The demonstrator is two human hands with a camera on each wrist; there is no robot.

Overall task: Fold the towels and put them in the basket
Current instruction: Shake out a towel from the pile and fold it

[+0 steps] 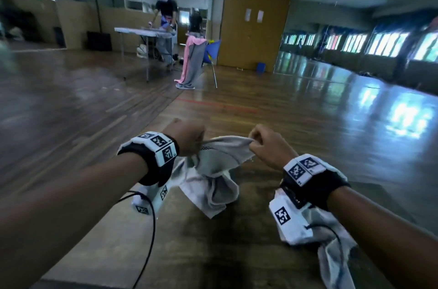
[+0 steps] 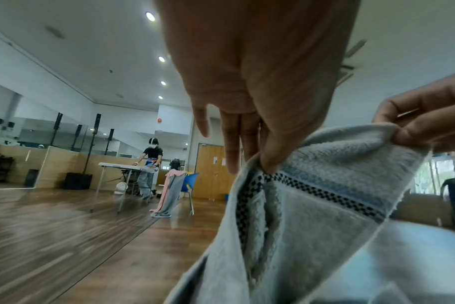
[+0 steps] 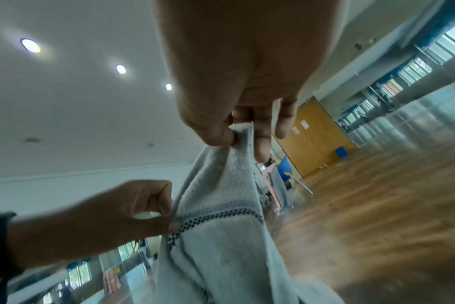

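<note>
Below, grey towel (image 1: 214, 165) pinched in left hand (image 1: 187, 137) and right hand (image 1: 269, 144), lower end cut off.

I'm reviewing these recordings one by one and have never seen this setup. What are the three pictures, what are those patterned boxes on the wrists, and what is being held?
No machine here: a person works with bare hands. The head view comes from a camera worn on the head; the other two come from cameras strapped to each wrist, the boxes with black-and-white markers. The left hand and right hand each pinch the top edge of a grey towel with a checkered stripe, holding it up over a wooden table. Another pale cloth lies under the right forearm. No basket is visible.
</note>
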